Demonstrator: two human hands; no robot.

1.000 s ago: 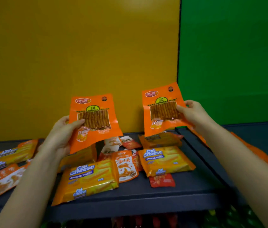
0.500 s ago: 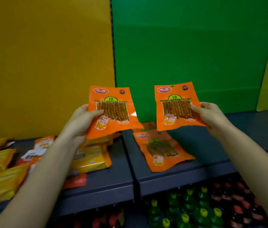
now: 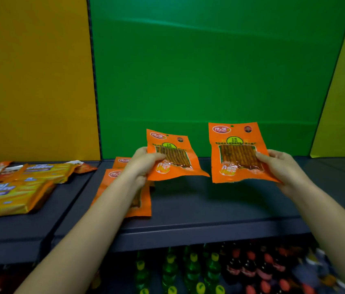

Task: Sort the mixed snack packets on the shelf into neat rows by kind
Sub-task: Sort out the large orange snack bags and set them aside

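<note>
My left grip [image 3: 144, 163] is clamped on the left edge of a flat orange plastic packet of brown snack sticks [image 3: 173, 160], thumb over its clear window. The packet fans out toward 3 o'clock from the fingers, tilted above the dark grey shelf [image 3: 209, 202]. My right grip [image 3: 281, 166] pinches the right edge of a second orange stick packet [image 3: 237, 153], which stands nearly upright at its 9 o'clock, apart from the first. Matching orange packets [image 3: 146, 200] lie overlapped on the shelf at 7 o'clock of the left grip, with yellow wafer packs [image 3: 12, 196] farther toward 9 o'clock.
</note>
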